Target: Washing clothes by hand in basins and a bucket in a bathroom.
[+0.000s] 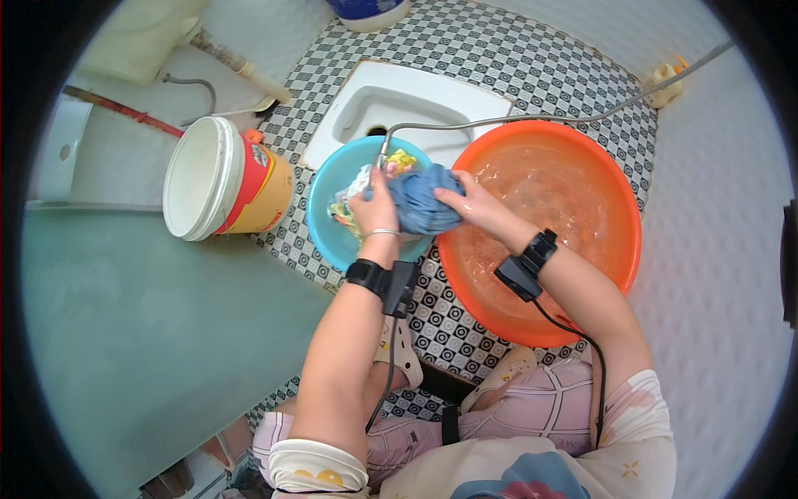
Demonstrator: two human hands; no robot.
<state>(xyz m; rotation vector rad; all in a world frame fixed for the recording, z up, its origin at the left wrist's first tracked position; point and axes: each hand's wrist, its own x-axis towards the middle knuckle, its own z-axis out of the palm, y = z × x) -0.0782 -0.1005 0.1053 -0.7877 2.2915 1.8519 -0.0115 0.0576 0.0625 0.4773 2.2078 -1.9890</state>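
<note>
A bunched blue cloth [425,198] is gripped between my two hands above the right side of a light-blue basin [319,218]. My left hand [376,209] holds its left side, and my right hand [471,198] presses the right side with the thumb on top. The metal end of a grey flexible hose [474,125] comes down at my left fingertips; whether I hold it too, I cannot tell. White and patterned wet cloths [345,211] lie in the light-blue basin, partly hidden by my left hand. Right beside it stands a large orange basin [631,237] with rippling water.
A white squat toilet [340,118] lies behind the basins in the patterned tile floor [548,47]. A paint bucket [259,187] stands tilted at left, near a greenish panel [174,337]. At the back are a blue-and-white bucket [368,12] and a pump bottle [662,87].
</note>
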